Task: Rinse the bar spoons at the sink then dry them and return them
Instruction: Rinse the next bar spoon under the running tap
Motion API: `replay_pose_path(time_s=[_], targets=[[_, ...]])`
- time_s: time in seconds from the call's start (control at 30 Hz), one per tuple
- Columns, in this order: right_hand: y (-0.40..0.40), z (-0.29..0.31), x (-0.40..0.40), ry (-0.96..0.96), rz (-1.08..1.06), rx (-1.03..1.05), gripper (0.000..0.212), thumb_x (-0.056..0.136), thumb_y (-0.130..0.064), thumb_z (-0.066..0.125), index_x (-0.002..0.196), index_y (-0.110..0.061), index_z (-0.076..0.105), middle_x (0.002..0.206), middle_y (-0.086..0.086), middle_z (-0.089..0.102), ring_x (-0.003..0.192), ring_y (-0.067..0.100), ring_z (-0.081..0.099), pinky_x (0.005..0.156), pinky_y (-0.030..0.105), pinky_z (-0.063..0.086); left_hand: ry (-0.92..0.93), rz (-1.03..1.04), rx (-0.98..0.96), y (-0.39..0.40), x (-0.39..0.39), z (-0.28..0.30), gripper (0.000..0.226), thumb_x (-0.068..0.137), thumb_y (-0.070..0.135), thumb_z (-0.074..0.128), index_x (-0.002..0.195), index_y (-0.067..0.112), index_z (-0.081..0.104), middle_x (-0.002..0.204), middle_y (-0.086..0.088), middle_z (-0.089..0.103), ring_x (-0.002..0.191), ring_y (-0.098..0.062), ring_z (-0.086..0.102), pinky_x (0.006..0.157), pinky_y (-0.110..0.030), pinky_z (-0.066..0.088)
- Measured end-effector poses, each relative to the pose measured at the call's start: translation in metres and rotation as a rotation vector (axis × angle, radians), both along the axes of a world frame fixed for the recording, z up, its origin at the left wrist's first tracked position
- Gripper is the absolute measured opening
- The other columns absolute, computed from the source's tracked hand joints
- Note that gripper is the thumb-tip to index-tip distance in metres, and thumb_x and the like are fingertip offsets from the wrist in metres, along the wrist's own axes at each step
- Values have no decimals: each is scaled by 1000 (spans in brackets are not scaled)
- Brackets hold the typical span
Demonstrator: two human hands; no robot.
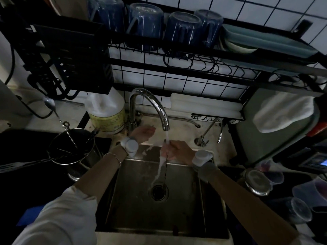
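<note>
Dim white-tiled wall (pixel 247 7), black rack (pixel 177 64).

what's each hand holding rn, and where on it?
Right hand: bar spoon, gripped at its upper end under the running tap. Left hand: nothing visible.

Nothing here can be read. The jug (pixel 106 112) beside the faucet (pixel 150 106) carries a yellow-green label, but its print is too dim and blurred to make out.

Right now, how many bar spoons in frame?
2 clear. One bar spoon is in the right hand under the tap's stream, its twisted stem hanging over the sink. Another stands in the metal cup at left. Other handles in that cup may be spoons; too dark to tell.
</note>
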State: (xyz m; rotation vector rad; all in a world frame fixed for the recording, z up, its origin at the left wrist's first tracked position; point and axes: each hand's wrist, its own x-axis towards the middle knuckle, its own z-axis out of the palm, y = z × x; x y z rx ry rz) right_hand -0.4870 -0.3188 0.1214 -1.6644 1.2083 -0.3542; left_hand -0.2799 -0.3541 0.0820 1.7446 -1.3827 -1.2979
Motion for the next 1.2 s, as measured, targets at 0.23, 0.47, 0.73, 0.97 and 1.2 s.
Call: replay_pose_path(time_s=[0.23,0.47,0.73,0.97,1.2], targets=[[1,-1,-4,77,-25,13,33,101,-19,45,123,2,58,103,21,70,81,18,74,54,4,49,-169,-97,-111,-9,-15,2,32,95,12,51,124,1,58,134,-16,55,126,-29,51,98,-8,31],[-1,-1,-3,174,14,-20,34,102,-22,44,123,-1,59,109,22,69,94,35,69,74,26,58,-366,-177,-120,-13,-21,-11,43,97,20,47,139,11,43,149,-8,39,138,-21,35,107,-21,18],[5,3,-1,96,-5,24,36,102,-24,42,119,2,60,98,18,69,62,-4,64,52,0,43,-237,-63,-106,-13,-17,-7,51,97,16,46,144,3,32,152,-17,30,140,-29,31,114,-33,24],[15,11,-12,51,-51,33,37,101,-18,44,109,13,63,101,30,68,74,19,68,67,19,53,-51,31,-24,-14,-17,4,55,94,7,51,144,3,30,151,-13,34,136,-29,38,113,-35,32],[27,17,-23,177,77,-169,31,99,-28,48,110,-8,69,108,11,73,93,18,70,81,27,54,-33,-55,-148,23,-4,-2,50,80,-16,60,128,-12,47,140,-27,44,128,-24,49,72,5,41]])
